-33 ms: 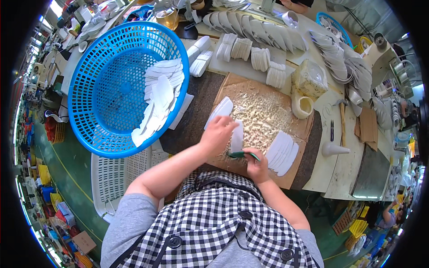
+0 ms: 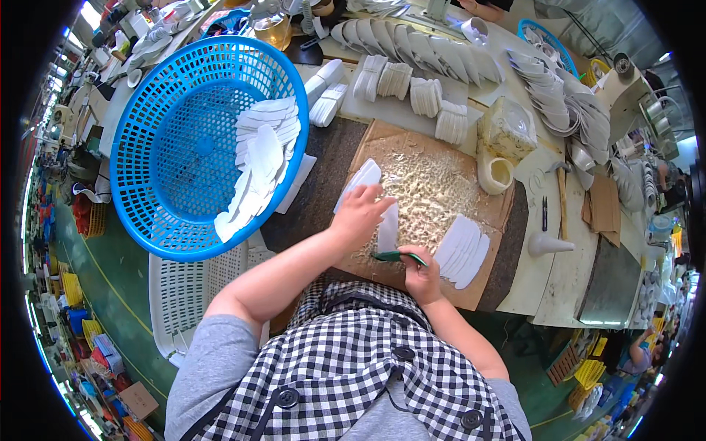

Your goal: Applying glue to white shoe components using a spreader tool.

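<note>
My left hand [image 2: 360, 214] is over a white cut piece [image 2: 388, 229] on a glue-crusted cardboard sheet [image 2: 434, 184]. Its fingers are stretched and somewhat apart, with the fingertips at the piece's upper end. In my right hand [image 2: 422, 276], fingers closed round it, is a flat green spreader [image 2: 401, 256], its tip by the piece's lower end. To the right lies a fanned stack of white pieces [image 2: 463, 251]. More white pieces [image 2: 360, 184] overlap at the cardboard's left side, partly behind my left hand.
A big blue basket [image 2: 125, 169] with white pieces [image 2: 265, 151] stands at left, above a white crate [image 2: 176, 294]. Bundled white strips [image 2: 393, 79] line the back. A crusted tub [image 2: 507, 125], a roll of tape [image 2: 500, 175], a hammer [image 2: 564, 202] and a white cone [image 2: 550, 245] stand or lie at right.
My left hand's fingers have stretched out and shifted slightly. The right hand with the spreader is nearly still; the whole view has drifted a little left.
</note>
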A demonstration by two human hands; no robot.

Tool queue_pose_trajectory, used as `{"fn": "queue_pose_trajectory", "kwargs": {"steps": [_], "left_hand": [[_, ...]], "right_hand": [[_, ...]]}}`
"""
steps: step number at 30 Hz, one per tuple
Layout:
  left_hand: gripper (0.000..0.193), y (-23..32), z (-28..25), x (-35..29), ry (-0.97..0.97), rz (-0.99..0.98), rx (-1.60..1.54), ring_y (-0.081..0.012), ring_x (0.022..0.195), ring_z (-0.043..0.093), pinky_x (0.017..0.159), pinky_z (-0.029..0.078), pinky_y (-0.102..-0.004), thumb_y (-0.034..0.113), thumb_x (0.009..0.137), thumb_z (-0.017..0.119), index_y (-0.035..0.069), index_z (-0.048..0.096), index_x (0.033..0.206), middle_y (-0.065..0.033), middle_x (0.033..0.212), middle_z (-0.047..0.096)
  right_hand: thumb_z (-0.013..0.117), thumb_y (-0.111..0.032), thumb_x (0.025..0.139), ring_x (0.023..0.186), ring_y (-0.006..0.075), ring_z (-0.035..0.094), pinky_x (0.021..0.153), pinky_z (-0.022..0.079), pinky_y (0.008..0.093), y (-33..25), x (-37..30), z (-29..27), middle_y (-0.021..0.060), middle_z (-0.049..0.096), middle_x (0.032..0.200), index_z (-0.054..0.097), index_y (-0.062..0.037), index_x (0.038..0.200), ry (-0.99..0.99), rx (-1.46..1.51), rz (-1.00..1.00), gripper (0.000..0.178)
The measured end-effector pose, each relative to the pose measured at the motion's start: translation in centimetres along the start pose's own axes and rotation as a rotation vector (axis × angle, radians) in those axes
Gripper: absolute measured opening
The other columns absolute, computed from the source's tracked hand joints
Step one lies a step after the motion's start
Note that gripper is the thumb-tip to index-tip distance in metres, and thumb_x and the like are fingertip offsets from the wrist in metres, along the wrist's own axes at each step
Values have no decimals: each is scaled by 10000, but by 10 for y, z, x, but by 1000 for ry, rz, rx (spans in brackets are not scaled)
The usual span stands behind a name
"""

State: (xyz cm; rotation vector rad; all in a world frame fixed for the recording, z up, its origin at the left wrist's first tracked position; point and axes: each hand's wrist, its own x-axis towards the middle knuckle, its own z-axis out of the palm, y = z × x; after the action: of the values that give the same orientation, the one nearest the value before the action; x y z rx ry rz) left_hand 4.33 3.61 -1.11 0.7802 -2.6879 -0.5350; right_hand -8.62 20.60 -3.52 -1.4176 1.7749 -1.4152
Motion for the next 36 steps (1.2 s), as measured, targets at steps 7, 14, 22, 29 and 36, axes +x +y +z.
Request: {"fn": "queue_pose_trajectory", "kwargs": {"steps": [7, 14, 22, 29, 36], "left_hand": [[326, 7, -16, 50, -375, 31, 185, -310, 1139, 506, 908, 417, -442, 82, 758, 674, 131, 575, 1065, -88, 1126, 556], [143, 70, -81, 73, -410, -32, -85, -320, 925, 624, 824, 477, -404, 46, 831, 598, 73, 606, 971, -111, 929, 660], [208, 112, 14, 24, -422, 448, 156, -254, 1036, 573, 920, 442, -388, 85, 785, 585, 101, 576, 992, -69, 1004, 580], [292, 113, 35, 6, -390, 432, 141, -243, 1076, 542, 972, 393, -409, 293, 770, 683, 124, 635, 1002, -34, 1040, 608], [348, 21, -1, -16, -162, 137, 178, -290, 1221, 492, 1073, 322, -441, 115, 808, 598, 114, 630, 1155, -94, 1228, 592]], "right_hand": [[611, -26, 924, 908, 144, 619, 783, 499, 260, -3, -12, -47, 76, 647, 1016, 613, -31, 1045, 278, 164, 278, 121], [597, -80, 948, 898, 128, 598, 784, 505, 263, 17, -21, -119, 65, 613, 1047, 584, -13, 1095, 398, 68, 337, 162], [556, -50, 966, 955, 139, 613, 854, 508, 282, 20, 8, -108, 74, 627, 1083, 583, 3, 1149, 651, 121, 108, 192], [590, 69, 847, 1002, 284, 641, 865, 504, 334, 34, 26, -85, 122, 669, 1061, 653, -81, 1102, 373, -112, -120, 303], [584, 78, 840, 913, 298, 672, 804, 534, 351, 3, -54, -71, 121, 685, 952, 654, -71, 1011, 178, -43, 28, 237]]}}
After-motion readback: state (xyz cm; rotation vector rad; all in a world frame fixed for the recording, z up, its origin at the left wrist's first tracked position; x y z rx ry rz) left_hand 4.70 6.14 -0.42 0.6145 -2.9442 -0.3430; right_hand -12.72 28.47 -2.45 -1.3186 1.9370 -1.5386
